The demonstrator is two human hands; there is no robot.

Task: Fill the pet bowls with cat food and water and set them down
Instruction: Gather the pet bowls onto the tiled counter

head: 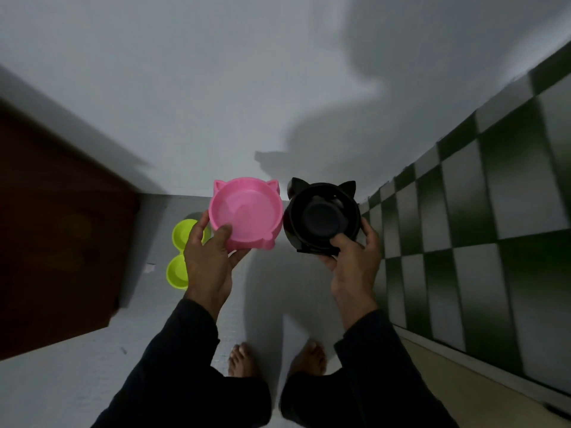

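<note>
My left hand [207, 261] grips the pink bowl [245, 213] at its near-left rim: the thumb lies curled over the rim into the bowl, and the fingers wrap underneath, their tips showing below the near edge. The bowl has two cat ears on its far side, is held up in the air roughly level, and looks empty inside.

My right hand [355, 257] grips the black bowl [323, 216] at its near-right rim in the same way: the thumb is hooked over the rim onto the inner wall, and the fingers curl round the outside and under the base. This bowl has cat ears too and sits tilted a little toward me. Its inside is dark; I cannot tell whether anything is in it.

The two bowls are side by side in front of me, pink on the left and black on the right, their rims just touching or very nearly so. Both are well above the floor [92, 381].

Down on the floor, close to the wall [185, 88] and near the brown door [58, 230] at the left, lies a green double bowl [180, 254], partly hidden behind my left hand. To the right runs a green-and-white checkered wall [494, 230]. My bare feet [244, 359] stand on the floor below my sleeves [173, 366].
</note>
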